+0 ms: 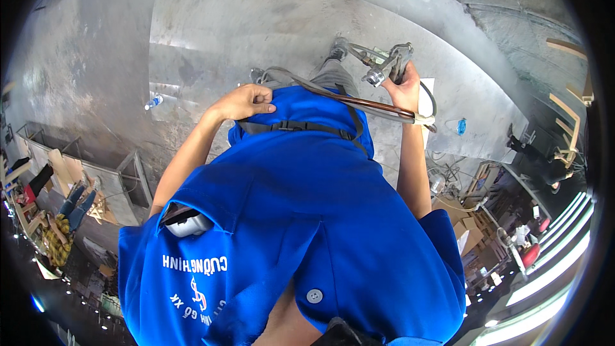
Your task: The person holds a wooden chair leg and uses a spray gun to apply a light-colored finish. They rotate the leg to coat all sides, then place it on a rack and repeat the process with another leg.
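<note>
My right hand is wrapped round the handle of a metal spray gun, out in front to the right. A brown hose and grey hoses loop from near the gun across my waist; a pale wrap binds them by my right wrist. At the left of my waist, my left hand is closed against the hem of my blue shirt. Whatever its curled fingers hold, if anything, is hidden. A black belt crosses the shirt. A grey object shows in the chest pocket.
A clear bottle and a blue round object rest on the grey floor. Metal framing stands at left, near a person in yellow checks. Another person in dark clothes is at right, by wooden pieces.
</note>
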Tool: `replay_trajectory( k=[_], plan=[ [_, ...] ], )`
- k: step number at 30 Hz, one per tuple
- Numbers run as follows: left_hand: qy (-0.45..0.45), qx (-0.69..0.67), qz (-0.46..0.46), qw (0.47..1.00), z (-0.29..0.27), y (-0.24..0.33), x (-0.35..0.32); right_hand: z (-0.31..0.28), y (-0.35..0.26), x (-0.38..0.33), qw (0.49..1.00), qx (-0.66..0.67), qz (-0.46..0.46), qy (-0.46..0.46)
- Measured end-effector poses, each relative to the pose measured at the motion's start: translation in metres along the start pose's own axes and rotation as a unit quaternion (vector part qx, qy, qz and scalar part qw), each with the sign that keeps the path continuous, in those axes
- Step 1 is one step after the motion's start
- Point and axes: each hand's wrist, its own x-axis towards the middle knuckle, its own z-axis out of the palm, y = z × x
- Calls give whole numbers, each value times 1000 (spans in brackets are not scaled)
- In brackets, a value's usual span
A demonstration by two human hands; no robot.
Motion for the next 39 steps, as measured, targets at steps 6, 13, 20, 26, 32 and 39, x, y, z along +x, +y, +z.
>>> replay_trajectory(
  k=[6,13,20,26,32,39],
  plan=[
    [149,98,38,983,6,68,132,-87,42,54,998,60,-33,9],
    [324,236,34,915,16,138,300,-190,86,111,990,125,-38,56],
    [125,237,5,963,16,209,326,-267,94,147,998,25,-19,50],
    [-25,134,60,989,-30,281,293,-263,95,156,991,77,-41,99],
    [-184,111,58,975,-28,320,272,-256,93,159,980,160,-25,115],
    [-88,75,182,976,-45,383,280,-282,63,162,982,-18,6,189]
  ],
)
